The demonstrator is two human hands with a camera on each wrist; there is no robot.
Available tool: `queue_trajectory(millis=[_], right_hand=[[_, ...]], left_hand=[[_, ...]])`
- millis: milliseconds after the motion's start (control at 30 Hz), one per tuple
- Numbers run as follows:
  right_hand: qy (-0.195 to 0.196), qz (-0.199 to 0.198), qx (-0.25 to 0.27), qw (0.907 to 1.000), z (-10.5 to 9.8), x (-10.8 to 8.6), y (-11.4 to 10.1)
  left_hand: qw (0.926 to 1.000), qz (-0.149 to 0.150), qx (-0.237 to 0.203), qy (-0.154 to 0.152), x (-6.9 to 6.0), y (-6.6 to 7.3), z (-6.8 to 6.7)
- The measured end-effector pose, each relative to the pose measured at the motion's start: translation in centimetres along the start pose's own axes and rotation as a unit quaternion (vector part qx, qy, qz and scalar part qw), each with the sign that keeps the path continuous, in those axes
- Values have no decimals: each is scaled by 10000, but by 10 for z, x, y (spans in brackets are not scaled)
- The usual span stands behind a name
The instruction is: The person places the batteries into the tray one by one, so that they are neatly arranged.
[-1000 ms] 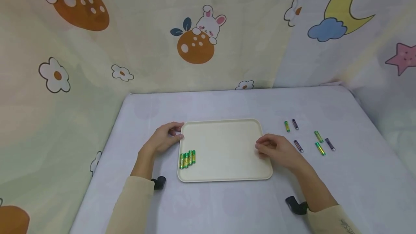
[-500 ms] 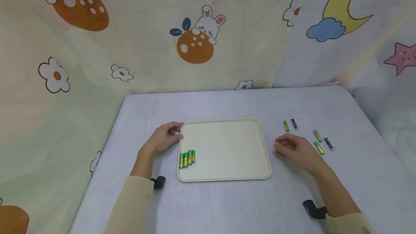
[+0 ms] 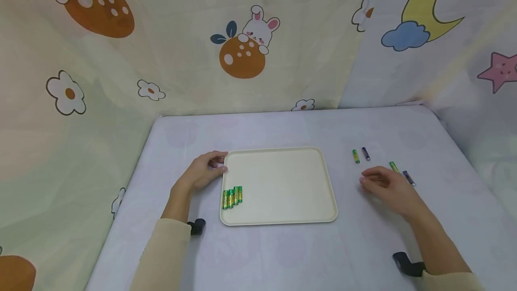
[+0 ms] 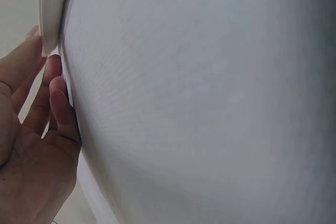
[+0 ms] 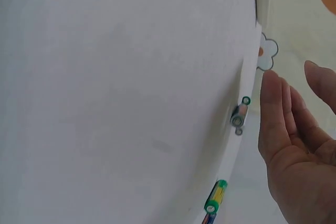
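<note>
My left hand (image 3: 203, 170) holds the left edge of a cream tray (image 3: 282, 220), thumb and fingers at the rim. In the left wrist view the thumb (image 4: 25, 56) meets the tray's edge (image 4: 51, 11), with the other fingers lower by the cloth. Several green batteries (image 3: 231, 197) stand in a row at the tray's left side. My right hand (image 3: 393, 190), holding nothing, hovers over the table right of the tray, its thumb apart from its fingers. It partly hides a green battery (image 3: 394, 166) and a dark battery (image 3: 409, 178).
Behind the right hand lie a green battery (image 3: 356, 156) and a dark battery (image 3: 365, 154) on the white-clothed table (image 3: 258, 255). A patterned curtain (image 3: 177, 57) rises along the table's back and sides.
My right hand has moved right, from over the tray's right rim to the loose batteries, covering some of them. The left hand stays at the tray's edge.
</note>
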State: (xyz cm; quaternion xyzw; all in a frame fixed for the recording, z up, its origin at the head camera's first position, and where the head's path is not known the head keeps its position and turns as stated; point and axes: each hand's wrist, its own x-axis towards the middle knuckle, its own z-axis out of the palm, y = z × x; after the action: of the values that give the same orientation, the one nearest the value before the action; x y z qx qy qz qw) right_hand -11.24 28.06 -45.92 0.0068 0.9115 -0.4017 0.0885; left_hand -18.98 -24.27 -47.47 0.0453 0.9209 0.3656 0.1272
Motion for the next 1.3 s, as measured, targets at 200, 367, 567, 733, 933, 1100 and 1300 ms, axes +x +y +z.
queue_trajectory(millis=[200, 367, 567, 733, 933, 1100, 1300], right_hand=[[374, -1, -71, 9993, -10, -7, 12], [552, 97, -157, 9983, -17, -12, 19], [621, 352, -326, 9969, -25, -15, 29], [725, 525, -497, 9947, -31, -15, 36], [1038, 519, -594, 9915, -38, -15, 43], [1116, 640, -732, 9890, -40, -15, 47], [967, 735, -851, 9889, -40, -14, 51]], left_hand=[[10000, 55, 52, 3, -1, 0, -1], [10000, 86, 50, 2, -1, 0, 0], [10000, 80, 5, -16, 0, 1, 0], [10000, 70, -8, 11, -1, 1, 0], [10000, 28, 23, 50, -1, 1, 1], [10000, 49, 32, 63, -1, 2, 1], [10000, 50, 4, 47, -2, 1, 0]])
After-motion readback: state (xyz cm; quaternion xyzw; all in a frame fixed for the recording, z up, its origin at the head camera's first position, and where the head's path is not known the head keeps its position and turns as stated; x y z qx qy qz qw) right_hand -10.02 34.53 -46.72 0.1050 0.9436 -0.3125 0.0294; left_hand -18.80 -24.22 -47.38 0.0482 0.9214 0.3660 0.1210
